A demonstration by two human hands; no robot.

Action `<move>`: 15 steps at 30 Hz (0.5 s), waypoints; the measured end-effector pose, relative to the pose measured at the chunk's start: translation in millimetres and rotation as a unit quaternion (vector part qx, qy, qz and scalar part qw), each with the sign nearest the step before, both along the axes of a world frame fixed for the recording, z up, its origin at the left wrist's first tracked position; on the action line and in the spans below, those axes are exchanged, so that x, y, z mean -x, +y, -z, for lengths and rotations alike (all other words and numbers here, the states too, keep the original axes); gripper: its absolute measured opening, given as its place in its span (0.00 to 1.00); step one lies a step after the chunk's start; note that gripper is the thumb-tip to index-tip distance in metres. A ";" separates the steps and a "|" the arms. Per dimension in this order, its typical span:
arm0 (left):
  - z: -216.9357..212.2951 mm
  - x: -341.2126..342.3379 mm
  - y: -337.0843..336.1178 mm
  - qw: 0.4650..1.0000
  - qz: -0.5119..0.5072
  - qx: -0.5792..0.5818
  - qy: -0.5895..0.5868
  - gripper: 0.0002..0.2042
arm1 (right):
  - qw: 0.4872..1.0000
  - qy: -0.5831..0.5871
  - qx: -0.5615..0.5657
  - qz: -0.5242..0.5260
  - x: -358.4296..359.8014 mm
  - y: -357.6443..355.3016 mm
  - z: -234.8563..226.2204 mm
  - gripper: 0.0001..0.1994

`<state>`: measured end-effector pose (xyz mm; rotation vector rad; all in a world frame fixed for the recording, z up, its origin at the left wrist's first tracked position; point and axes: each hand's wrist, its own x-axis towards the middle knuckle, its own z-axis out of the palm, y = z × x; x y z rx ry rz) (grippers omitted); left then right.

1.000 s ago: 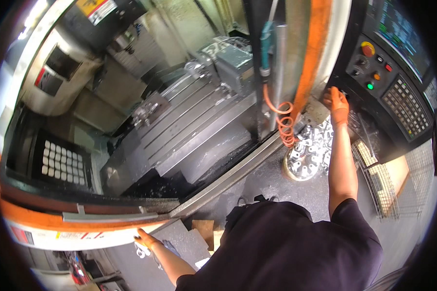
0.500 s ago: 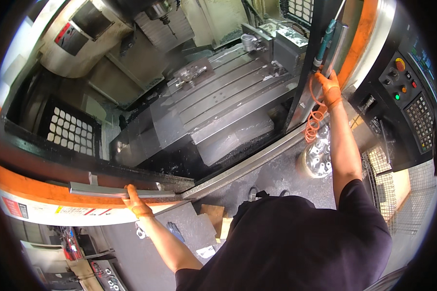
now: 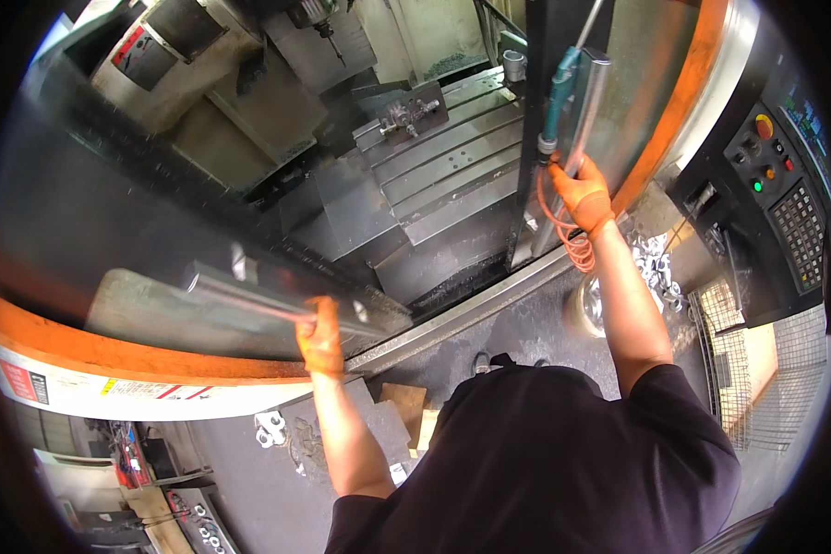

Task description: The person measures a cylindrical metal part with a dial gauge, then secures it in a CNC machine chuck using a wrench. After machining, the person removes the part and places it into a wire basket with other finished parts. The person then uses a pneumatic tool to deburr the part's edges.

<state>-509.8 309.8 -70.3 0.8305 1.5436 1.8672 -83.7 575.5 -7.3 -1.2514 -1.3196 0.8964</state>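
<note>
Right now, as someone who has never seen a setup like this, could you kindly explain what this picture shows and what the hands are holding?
This is one fisheye view from a camera on the person's head, looking down, so straight edges bend. The person stands at a large milling machine with two sliding doors. The left hand, in an orange glove, grips the left door handle. The right hand grips the right door handle, beside a teal air gun with an orange coiled hose. Between the doors lies the slotted machine table. A control panel stands to the right.
</note>
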 end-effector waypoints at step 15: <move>-28.2 -158.0 123.0 0.965 0.161 0.089 0.189 0.08 | 0.990 -0.101 0.014 -0.098 84.1 -54.8 5.7 0.20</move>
